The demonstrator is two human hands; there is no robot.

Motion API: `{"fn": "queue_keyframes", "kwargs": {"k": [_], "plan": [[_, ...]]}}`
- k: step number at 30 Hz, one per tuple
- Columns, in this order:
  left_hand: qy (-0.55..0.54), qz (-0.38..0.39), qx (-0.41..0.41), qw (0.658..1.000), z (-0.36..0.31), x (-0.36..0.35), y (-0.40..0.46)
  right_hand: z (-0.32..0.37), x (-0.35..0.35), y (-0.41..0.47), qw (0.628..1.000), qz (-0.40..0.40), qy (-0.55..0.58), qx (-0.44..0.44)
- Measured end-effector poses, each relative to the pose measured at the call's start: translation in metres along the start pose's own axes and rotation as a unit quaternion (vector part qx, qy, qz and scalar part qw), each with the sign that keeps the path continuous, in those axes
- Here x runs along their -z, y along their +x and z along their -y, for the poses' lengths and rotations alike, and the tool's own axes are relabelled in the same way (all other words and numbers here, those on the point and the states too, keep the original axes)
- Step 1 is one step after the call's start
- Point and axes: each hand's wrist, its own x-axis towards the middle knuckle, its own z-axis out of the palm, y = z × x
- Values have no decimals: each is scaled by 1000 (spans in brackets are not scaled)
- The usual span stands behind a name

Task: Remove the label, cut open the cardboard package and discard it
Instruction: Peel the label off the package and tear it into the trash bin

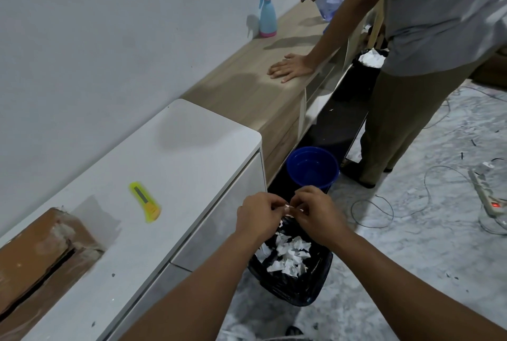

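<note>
My left hand (258, 213) and right hand (315, 210) pinch a label scrap (290, 207) over the bin (290, 283); sticky pieces may cling. The cardboard package (41, 261) waits at the counter's (175, 154) near-left edge.

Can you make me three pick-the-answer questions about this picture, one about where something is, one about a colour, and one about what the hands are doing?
1. Where is the cutter?
A. on the white cabinet
B. in the bin
C. on the floor

2. What colour is the bucket?
A. red
B. blue
C. green

3. What are the left hand and right hand doing?
A. resting flat on the box
B. holding the cutter
C. pinching a paper scrap over the bin

Answers:
1. A, the cutter lies alone on the cabinet top.
2. B, the bucket on the floor past the hands is plainly blue.
3. C, both hands grip a small white scrap above the black bin, which holds more torn white scraps.
</note>
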Motion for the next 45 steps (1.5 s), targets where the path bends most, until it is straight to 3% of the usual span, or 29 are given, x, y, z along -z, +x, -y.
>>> {"fn": "queue_keyframes", "kwargs": {"k": [6, 13, 18, 29, 45], "plan": [[-16, -23, -21, 999, 5, -7, -3, -6, 7, -6, 998, 57, 21, 4], [20, -48, -66, 996, 7, -12, -6, -8, 13, -12, 984, 84, 140, -67], [-12, -42, -62, 997, 7, -16, -6, -10, 11, -10, 991, 88, 80, -59], [24, -50, -76, 996, 5, -16, 9, -14, 3, 5, 999, -9, -42, -28], [14, -13, -12, 1000, 19, -9, 3, -14, 1, 10, 992, 74, 21, -97]]}}
